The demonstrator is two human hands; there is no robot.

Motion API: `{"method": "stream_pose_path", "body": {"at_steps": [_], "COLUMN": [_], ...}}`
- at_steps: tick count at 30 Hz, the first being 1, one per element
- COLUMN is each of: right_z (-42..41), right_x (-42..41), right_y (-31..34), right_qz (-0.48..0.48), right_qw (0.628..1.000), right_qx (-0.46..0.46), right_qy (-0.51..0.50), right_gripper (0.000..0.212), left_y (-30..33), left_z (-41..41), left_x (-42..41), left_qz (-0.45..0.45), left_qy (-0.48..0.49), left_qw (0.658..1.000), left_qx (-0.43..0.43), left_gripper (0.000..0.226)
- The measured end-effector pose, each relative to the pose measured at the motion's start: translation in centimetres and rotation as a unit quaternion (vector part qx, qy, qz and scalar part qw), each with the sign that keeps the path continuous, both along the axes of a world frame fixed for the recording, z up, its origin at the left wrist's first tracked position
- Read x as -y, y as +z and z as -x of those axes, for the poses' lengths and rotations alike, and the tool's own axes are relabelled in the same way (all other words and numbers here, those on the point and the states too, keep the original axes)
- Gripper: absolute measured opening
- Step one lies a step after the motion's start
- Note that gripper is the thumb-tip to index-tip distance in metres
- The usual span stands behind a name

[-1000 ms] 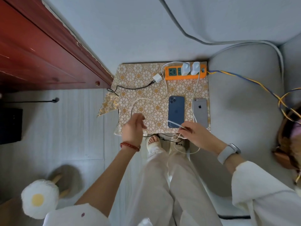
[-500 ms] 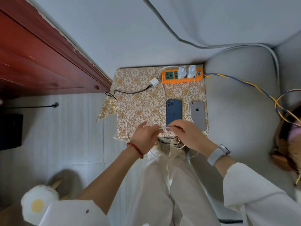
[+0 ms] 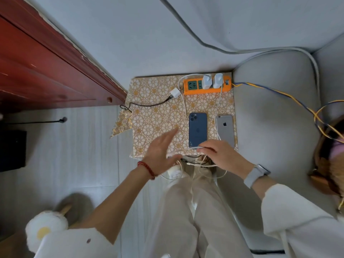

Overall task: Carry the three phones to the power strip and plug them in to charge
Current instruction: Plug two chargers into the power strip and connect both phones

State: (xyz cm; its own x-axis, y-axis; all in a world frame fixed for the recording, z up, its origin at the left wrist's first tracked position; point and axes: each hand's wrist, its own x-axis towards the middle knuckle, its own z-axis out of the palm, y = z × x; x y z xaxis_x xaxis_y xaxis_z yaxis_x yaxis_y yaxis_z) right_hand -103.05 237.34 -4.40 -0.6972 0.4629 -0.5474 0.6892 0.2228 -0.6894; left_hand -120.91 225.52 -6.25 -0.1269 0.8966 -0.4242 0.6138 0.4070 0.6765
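Floral-patterned cloth on the table (image 3: 152, 101) carries one loose white cube charger (image 3: 175, 93), one orange plastic power strip (image 3: 207, 86) holding two white plugs, two flat phones, blue (image 3: 197, 129) and grey (image 3: 225, 129); left hand (image 3: 160, 153) splayed empty, right hand (image 3: 222, 155) pinching a white cable at the blue phone's base.

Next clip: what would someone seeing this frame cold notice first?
Probably the orange power strip at the far edge of the patterned mat, two white chargers plugged into it. Nearer lie a blue phone and a silver phone, backs up and side by side. The right hand is at the blue phone's near end on a white cable, while the left hand hovers open beside it.
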Motion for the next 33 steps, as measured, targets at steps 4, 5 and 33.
{"method": "stream_pose_path", "body": {"at_steps": [4, 5, 33], "right_z": [0.6, 0.2, -2.9], "right_x": [0.0, -0.1, 0.0], "right_y": [-0.1, -0.1, -0.7], "right_qz": [-0.018, -0.018, -0.084], "right_qw": [0.999, 0.998, 0.987], "right_qx": [-0.009, -0.008, 0.017], "right_qy": [-0.042, -0.058, -0.133], "right_gripper": [0.018, 0.016, 0.019], "left_y": [0.6, 0.6, 0.8], "left_z": [-2.0, -2.0, -3.8], "left_x": [-1.5, -1.6, -3.2], "left_qz": [0.005, 0.017, -0.046], "left_qy": [-0.027, -0.007, -0.01], "left_qw": [1.0, 1.0, 0.999], "left_qx": [-0.004, 0.005, 0.01], "left_gripper": [0.025, 0.025, 0.026]}}
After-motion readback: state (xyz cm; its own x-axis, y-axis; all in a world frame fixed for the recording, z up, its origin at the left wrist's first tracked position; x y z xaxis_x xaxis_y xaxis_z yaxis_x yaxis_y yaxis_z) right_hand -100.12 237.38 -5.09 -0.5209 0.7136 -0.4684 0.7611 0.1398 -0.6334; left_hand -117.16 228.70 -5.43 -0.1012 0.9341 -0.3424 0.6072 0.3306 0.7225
